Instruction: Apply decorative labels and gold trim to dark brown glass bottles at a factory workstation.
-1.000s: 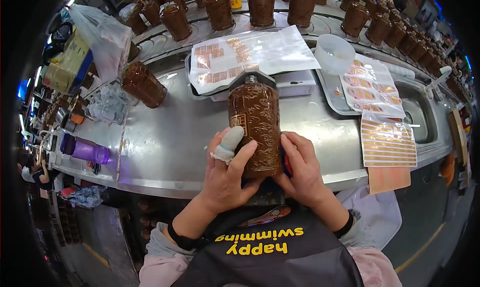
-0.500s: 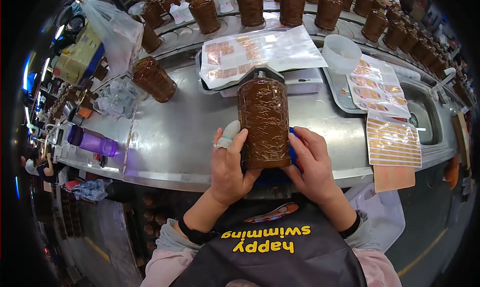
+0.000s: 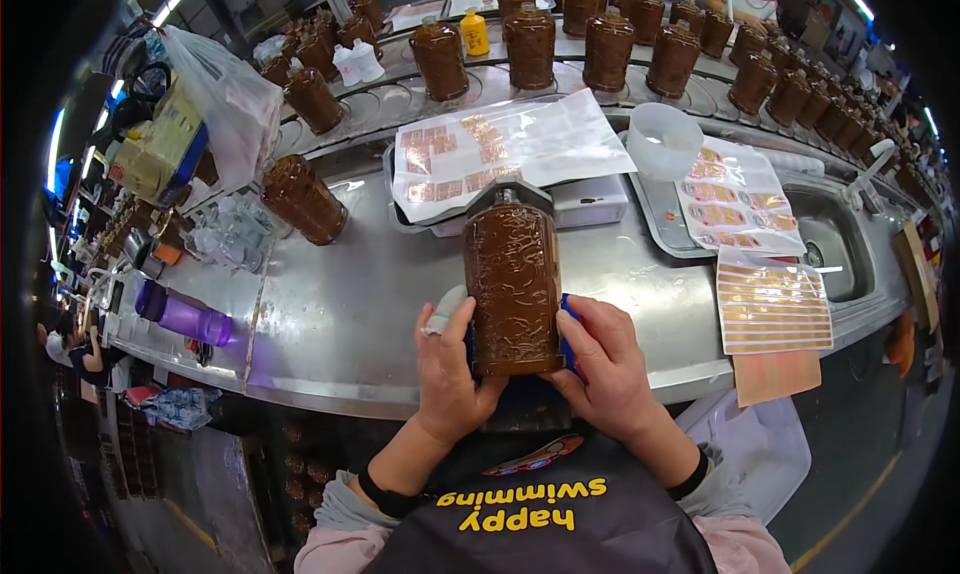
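A glossy dark-brown bottle (image 3: 512, 289) with raised patterning lies in front of me, its neck away from me and its base toward me. A black angular rest (image 3: 541, 200) shows around its neck, and a bit of blue (image 3: 568, 349) shows beside its right edge. My left hand (image 3: 448, 374) grips the bottle's lower left side; one finger wears a white covering. My right hand (image 3: 607, 369) holds the lower right side, thumb against the base corner. The fingertips under the bottle are hidden.
Behind the bottle, a white label sheet (image 3: 550, 139) lies over a tray. To the right are a translucent tub (image 3: 664, 142), more label sheets (image 3: 775, 309) and a sink (image 3: 830, 239). Another brown bottle (image 3: 305, 199) and a purple drinking bottle (image 3: 185, 314) stand left. Brown bottles line a conveyor (image 3: 480, 84).
The view has tilted up, so the bench sits lower in the picture. My hands keep their hold on the brown bottle. Along the conveyor, bottles have shifted and a yellow bottle now shows.
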Motion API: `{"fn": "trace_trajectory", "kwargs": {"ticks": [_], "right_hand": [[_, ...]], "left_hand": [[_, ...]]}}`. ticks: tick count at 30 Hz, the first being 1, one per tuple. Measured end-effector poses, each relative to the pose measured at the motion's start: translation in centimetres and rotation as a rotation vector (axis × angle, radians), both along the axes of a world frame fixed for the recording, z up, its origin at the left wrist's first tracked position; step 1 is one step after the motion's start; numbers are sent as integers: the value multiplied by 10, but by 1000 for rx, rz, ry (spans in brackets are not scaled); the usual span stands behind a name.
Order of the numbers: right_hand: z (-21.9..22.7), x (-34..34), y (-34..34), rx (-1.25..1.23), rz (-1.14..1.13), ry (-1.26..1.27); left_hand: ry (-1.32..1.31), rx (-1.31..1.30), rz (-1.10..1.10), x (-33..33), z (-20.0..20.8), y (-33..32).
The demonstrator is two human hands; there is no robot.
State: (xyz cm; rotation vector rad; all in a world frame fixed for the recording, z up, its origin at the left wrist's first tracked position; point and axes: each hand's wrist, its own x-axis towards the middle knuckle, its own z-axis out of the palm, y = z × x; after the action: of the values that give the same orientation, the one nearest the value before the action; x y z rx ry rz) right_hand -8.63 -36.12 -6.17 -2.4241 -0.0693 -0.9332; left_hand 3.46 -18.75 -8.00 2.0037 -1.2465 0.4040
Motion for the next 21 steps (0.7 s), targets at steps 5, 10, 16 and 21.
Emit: {"fn": "trace_trajectory", "kwargs": {"ticks": [5,10,16,21], "right_hand": [[-17,-2,-4,125,-27,51],[-14,1,-6,32,-31,-24],[14,-10,-20,109,79,-7],[22,-62,-99,23,-174,64]], "left_hand": [[-52,27,3,-4,9,-5],[-20,10,-6,4,-8,-7],[295,-46,30,6,-26,7],[433,-95,-40,5,-33,1]]}}
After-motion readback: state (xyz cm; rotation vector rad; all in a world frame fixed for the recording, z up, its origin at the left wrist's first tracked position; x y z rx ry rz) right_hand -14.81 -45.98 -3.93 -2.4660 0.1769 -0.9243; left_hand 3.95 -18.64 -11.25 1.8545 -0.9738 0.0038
